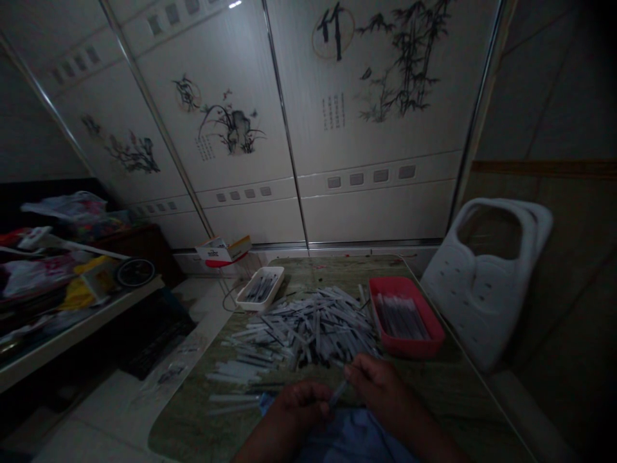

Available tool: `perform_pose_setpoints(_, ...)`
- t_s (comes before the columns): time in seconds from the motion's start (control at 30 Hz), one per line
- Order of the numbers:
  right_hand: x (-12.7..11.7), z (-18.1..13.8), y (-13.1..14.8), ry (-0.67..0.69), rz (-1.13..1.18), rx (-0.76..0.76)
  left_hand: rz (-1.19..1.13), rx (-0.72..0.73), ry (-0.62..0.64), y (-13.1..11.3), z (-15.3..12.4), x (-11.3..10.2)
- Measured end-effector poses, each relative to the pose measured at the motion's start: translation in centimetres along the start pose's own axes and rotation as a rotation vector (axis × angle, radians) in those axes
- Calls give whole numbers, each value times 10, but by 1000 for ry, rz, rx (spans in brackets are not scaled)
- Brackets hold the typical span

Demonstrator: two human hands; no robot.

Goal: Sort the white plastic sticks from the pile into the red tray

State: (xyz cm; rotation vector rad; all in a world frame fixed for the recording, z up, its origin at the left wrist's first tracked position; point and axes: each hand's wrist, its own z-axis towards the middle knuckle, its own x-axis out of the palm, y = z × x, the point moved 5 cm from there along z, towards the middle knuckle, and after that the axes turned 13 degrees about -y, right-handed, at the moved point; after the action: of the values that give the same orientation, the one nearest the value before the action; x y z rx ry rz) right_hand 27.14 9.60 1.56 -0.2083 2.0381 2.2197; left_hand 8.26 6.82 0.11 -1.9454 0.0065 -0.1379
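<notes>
My left hand (303,406) and my right hand (376,384) are close together at the front of the table, both with closed fingers. Between them is a slim, see-through pen-like tube (339,393); its lower end is in my left fingers and its upper end in my right. Just beyond my hands lies a large loose heap of pale pen-like sticks (321,325), some with dark ends. A few more sticks (234,400) lie flat to the left. Dim light hides whether they are whole pens or parts.
A red basket (418,348) of clear sticks stands at the right of the table (193,421). A white basket (279,278) with darker sticks is at the back left. A white folding chair (486,299) leans at the right; a cluttered bench (120,289) is at the left.
</notes>
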Motion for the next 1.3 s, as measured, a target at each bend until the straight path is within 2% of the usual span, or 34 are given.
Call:
perform_pose_setpoints(0.13,-2,0,-1,-46,-45,-20,17,-15,-11,-1,0,0)
perform_pose_setpoints(0.3,0,-1,-1,29,44,0,13,-27,-7,2,1,-2)
perform_pose_setpoints(0.47,-2,0,1,-44,-72,-31,14,-9,-2,4,1,-2)
perform_pose_setpoints(0.63,-1,-5,8,12,39,-8,-13,-8,11,3,0,-1)
perform_pose_setpoints(0.87,2,0,-7,2,-11,34,0,-6,-16,1,-1,-1)
perform_pose_setpoints(1.0,3,-1,-3,49,27,25,4,12,-23,-2,-1,0)
perform_pose_setpoints(1.17,2,-2,0,-19,-57,-17,-23,12,-1,0,-1,0)
perform_pose_setpoints(1.3,5,-4,2,26,9,21,0,16,-24,0,-2,-2)
